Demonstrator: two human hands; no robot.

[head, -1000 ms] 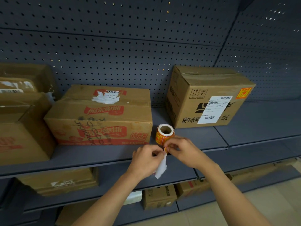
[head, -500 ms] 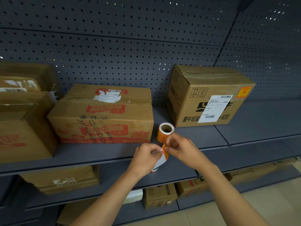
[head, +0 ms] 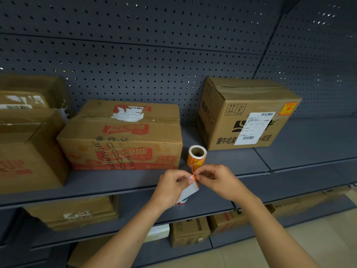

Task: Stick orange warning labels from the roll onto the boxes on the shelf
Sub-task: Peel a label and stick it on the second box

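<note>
Dark grey pegboard (head: 135, 60) backs a run of steel shelving, and the upper shelf (head: 116, 182) carries taped cardboard cartons. Both hands work just in front of its lip. The left hand (head: 172, 188) pinches the white backing strip (head: 190, 191). The right hand (head: 218, 180) pinches the edge of an orange label (head: 196, 180) between thumb and forefinger, apparently peeling it off the strip. The roll (head: 196, 156) stands on end on the shelf just beyond the hands, core opening up, in the gap between two cartons, with its tail running down to them.

The move to come turns on where the label goes. The right-hand carton (head: 245, 120) already bears an orange sticker (head: 287, 108) at the upper right corner of its front face. That makes the red-printed carton (head: 121, 144) the likely target. It lies up and to the left of the hands, its long axis running left-right along the shelf and its broad front face toward the person. The left hand is nearer to it, yet the label is in the right hand, which would have to cross leftward past the roll. Another carton (head: 25, 147) sits at the far left, with no orange sticker showing. Every carton is shut, so contents cannot be seen; lower shelves hold further boxes (head: 189, 232).
</note>
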